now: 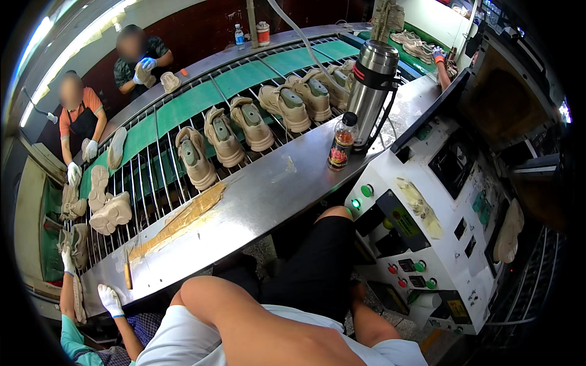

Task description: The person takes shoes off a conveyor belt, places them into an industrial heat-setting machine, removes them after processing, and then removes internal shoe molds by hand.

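My bare left arm (268, 317) is bent across the lower edge, and its hand does not show. My right forearm (369, 320) runs down beside my black shorts (305, 262); its hand is lost in shadow by my thigh, so the fingers cannot be made out. Nearest to me is the metal table edge, with a small bottle of reddish drink (342, 143) and a steel thermos (371, 85) standing on it. Beyond it, several beige shoes (223, 137) stand in a row on a rack of metal rods (159, 183).
A white control cabinet (421, 183) with green and red buttons stands at my right. A wooden-handled tool (127, 274) lies on the table's left end, near a co-worker's gloved hand (110, 301). Other gloved people handle shoes along the green conveyor belt (189, 100).
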The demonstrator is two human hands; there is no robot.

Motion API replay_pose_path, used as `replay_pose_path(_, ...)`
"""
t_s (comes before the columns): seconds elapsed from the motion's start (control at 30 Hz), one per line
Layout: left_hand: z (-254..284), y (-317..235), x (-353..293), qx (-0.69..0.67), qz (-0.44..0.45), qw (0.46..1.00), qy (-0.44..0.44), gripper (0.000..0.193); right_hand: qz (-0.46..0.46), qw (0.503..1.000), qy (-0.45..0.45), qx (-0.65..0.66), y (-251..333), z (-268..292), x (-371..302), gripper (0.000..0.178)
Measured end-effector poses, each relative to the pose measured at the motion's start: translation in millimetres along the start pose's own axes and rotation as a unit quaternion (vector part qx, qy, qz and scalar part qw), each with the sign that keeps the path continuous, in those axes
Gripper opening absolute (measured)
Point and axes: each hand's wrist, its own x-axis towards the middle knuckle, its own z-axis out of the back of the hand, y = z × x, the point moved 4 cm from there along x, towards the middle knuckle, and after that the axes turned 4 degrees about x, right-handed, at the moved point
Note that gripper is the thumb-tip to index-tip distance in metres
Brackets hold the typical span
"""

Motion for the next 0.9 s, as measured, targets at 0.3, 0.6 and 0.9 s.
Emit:
replay_pose_path(0.3, -2, 20, -101, -0.066, 0.009, 0.998, -0.007, 0.02, -0.001, 0.998, 0.024, 0.056, 23, 21, -17, 0.028)
replay_pose_path(0.6, 6, -13, 4, 0.005, 0.012, 1.0, 0.004, 0.03, 0.001, 0.999, 0.016, 0.029, 26, 29, -22, 0.027)
replay_pose_path(0.9, 14, -20, 13, 0.141, -0.005, 0.975, 0.173, 0.031, 0.021, 0.999, 0.001, 0.034, 16, 19, -15, 0.029)
